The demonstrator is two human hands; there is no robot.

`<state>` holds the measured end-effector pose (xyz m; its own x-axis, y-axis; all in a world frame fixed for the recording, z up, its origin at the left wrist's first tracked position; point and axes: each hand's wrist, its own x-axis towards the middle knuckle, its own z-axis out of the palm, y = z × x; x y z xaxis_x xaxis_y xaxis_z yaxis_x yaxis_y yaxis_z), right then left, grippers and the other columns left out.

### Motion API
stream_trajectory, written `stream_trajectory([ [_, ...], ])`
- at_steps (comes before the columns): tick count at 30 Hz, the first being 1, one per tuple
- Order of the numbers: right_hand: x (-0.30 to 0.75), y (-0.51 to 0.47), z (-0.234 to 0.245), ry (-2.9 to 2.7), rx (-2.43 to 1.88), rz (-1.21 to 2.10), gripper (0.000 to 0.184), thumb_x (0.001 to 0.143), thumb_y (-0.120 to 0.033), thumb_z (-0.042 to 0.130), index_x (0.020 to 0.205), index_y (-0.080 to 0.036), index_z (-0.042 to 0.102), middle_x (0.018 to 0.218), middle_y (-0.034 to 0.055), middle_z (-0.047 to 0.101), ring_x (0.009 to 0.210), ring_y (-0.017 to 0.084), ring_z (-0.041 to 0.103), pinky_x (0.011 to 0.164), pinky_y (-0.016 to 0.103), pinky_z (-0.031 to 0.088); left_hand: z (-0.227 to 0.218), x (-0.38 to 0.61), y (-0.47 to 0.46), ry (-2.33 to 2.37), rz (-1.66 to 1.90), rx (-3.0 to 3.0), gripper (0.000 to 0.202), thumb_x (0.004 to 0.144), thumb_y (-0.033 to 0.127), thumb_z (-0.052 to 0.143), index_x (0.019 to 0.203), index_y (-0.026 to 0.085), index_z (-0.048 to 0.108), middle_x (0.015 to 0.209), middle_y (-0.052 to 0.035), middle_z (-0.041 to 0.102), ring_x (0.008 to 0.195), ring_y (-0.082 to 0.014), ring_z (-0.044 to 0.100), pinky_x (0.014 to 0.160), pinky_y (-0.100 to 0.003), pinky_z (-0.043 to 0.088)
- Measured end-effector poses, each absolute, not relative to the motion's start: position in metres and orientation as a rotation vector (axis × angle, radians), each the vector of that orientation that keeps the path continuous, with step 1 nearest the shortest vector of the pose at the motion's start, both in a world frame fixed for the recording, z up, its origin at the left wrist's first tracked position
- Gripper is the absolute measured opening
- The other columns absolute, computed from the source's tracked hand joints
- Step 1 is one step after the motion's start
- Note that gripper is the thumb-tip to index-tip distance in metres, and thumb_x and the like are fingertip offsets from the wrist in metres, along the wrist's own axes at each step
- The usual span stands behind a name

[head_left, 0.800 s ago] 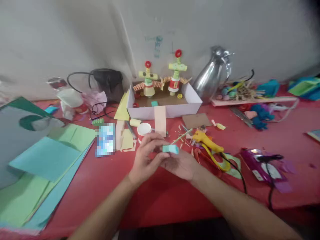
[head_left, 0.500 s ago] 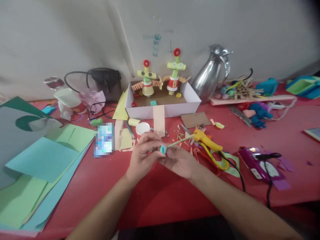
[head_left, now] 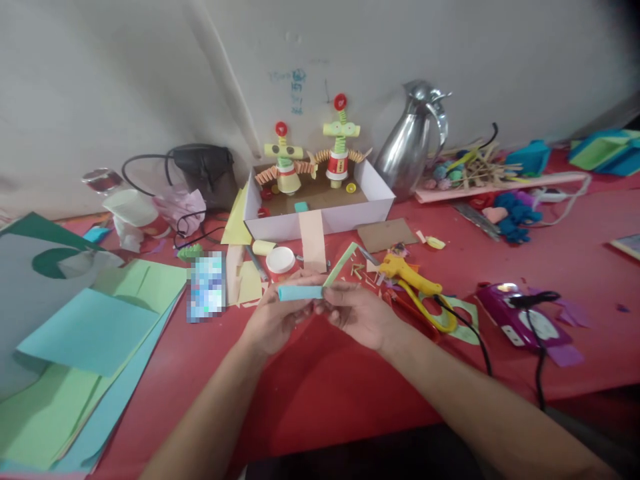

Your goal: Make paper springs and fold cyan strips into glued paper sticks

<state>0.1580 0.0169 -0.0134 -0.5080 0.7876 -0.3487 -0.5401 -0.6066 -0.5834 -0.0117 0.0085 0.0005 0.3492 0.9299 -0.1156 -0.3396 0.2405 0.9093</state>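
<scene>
A light blue rolled paper tube [head_left: 301, 293] lies sideways across the fingers of my left hand [head_left: 273, 323], which is closed on it. At the tube's right end, my right hand [head_left: 363, 317] pinches a folded green paper strip [head_left: 341, 265] that slants up and away to the right. The fingertips of both hands come close together there and partly hide where strip and tube meet. Just beyond the hands stands a red and white paper cup [head_left: 281, 261]. To the right lies a yellow hot glue gun [head_left: 411, 275], its cord trailing toward me.
Two paper figures [head_left: 288, 175] stand in a white box [head_left: 320, 220] by the wall. A steel jug [head_left: 411, 140] stands right of it. Coloured paper sheets [head_left: 90, 333] and a phone [head_left: 207, 287] lie left; a purple device [head_left: 523, 317] with a cable lies right.
The blue tube has turned from end-on to lying sideways between my hands. The green strip now points up more steeply. The whole view has shifted slightly.
</scene>
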Motion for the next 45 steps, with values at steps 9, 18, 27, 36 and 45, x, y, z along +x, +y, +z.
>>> stream_trajectory([
  [9, 0.159, 0.018, -0.013, -0.573, -0.780, 2.136, 0.027, 0.055, -0.026, 0.092, 0.072, -0.014, 0.076, 0.064, 0.0022, 0.069, 0.062, 0.008, 0.064, 0.049, 0.011, 0.048, -0.001, -0.010, 0.010, 0.800, 0.956, 0.858, 0.029, 0.074, 0.022, 0.077, 0.103, 0.018, 0.071, 0.074, -0.0029, 0.065, 0.064, -0.0096, 0.060, 0.052, -0.016, 0.039],
  [18, 0.160, 0.016, -0.006, -0.681, -0.850, 2.064, 0.028, 0.050, -0.028, 0.094, 0.070, -0.016, 0.078, 0.063, 0.0001, 0.069, 0.060, 0.007, 0.062, 0.053, 0.015, 0.048, -0.007, -0.007, 0.009, 0.724, 0.942, 0.796, 0.022, 0.076, 0.027, 0.079, 0.095, 0.017, 0.073, 0.072, -0.0001, 0.060, 0.059, -0.0057, 0.054, 0.050, -0.015, 0.038],
  [27, 0.163, 0.014, -0.002, -0.780, -0.895, 2.015, 0.027, 0.049, -0.028, 0.094, 0.070, -0.020, 0.079, 0.067, 0.0008, 0.073, 0.063, 0.011, 0.064, 0.064, 0.025, 0.052, -0.008, -0.010, 0.012, 0.743, 0.983, 0.965, 0.016, 0.077, 0.026, 0.077, 0.090, 0.018, 0.076, 0.080, -0.0035, 0.062, 0.058, -0.0070, 0.052, 0.049, -0.019, 0.042],
  [36, 0.159, 0.012, -0.009, -0.906, -0.848, 1.840, 0.022, 0.058, -0.035, 0.089, 0.072, -0.021, 0.079, 0.063, 0.0001, 0.070, 0.063, 0.013, 0.064, 0.069, 0.031, 0.052, -0.008, 0.001, 0.006, 0.793, 1.129, 1.108, 0.012, 0.085, 0.029, 0.069, 0.088, 0.018, 0.074, 0.090, -0.0038, 0.060, 0.056, -0.0052, 0.051, 0.044, -0.018, 0.042],
  [45, 0.153, 0.006, 0.001, -0.996, -0.775, 1.681, 0.021, 0.067, -0.038, 0.085, 0.081, -0.023, 0.078, 0.071, 0.0005, 0.070, 0.070, 0.017, 0.065, 0.078, 0.037, 0.052, -0.012, 0.009, 0.004, 1.005, 1.375, 1.292, 0.011, 0.087, 0.030, 0.067, 0.086, 0.021, 0.072, 0.097, -0.0039, 0.061, 0.057, -0.0062, 0.052, 0.048, -0.022, 0.044],
])
